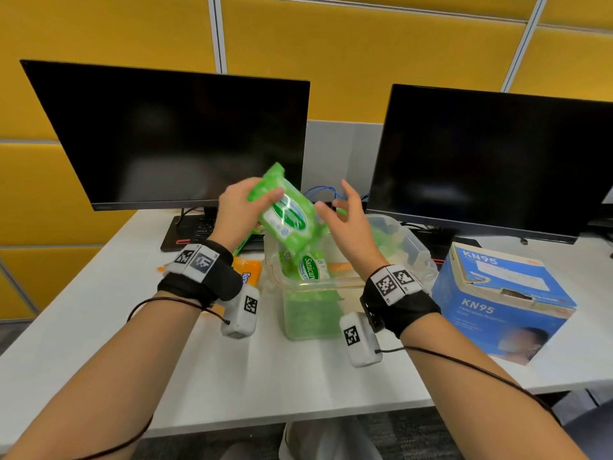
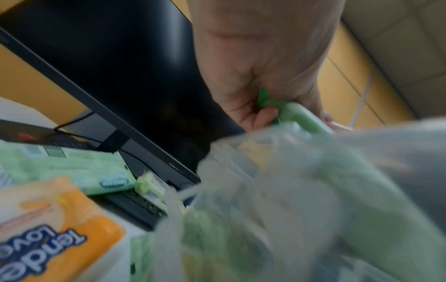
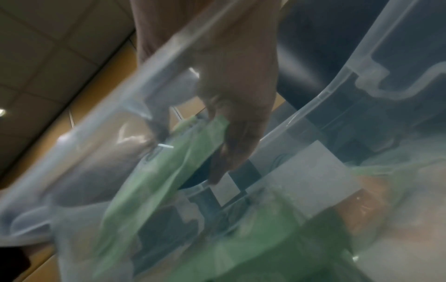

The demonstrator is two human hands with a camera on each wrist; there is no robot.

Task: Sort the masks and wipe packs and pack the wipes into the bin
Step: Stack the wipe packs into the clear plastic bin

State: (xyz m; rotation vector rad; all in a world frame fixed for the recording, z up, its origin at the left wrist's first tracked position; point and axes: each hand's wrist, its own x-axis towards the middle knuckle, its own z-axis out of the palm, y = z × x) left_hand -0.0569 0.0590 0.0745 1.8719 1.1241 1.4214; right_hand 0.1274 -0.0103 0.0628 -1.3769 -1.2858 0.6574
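1. Nearest on the white desk (image 1: 99, 310): a clear, rectangular plastic bin (image 1: 318, 285), open-topped, set centrally. Inside it a green Sanicare wipe pack (image 1: 310, 265) is seen standing on end, with more green packs blurred through the walls; an orange patch shows beside them, its nature not made out.
2. Right of the bin: a blue KN95 mask carton (image 1: 504, 303), its top flap partly raised; contents cannot be told.
3. Left of the bin: an orange-and-white wipe pack (image 1: 247, 272) lies flat on the desk, and beyond it a pale green pack (image 2: 72, 167).
4. Above the bin: a bright green soft wipe pack (image 1: 287, 214) is gripped by the left hand (image 1: 238, 217), fingers curled round its upper end. The right hand (image 1: 348, 224) is held beside it with fingers spread and loose, gripping nothing.
5. Farthest: two black monitors (image 1: 179, 137) before yellow wall panels (image 1: 365, 44).
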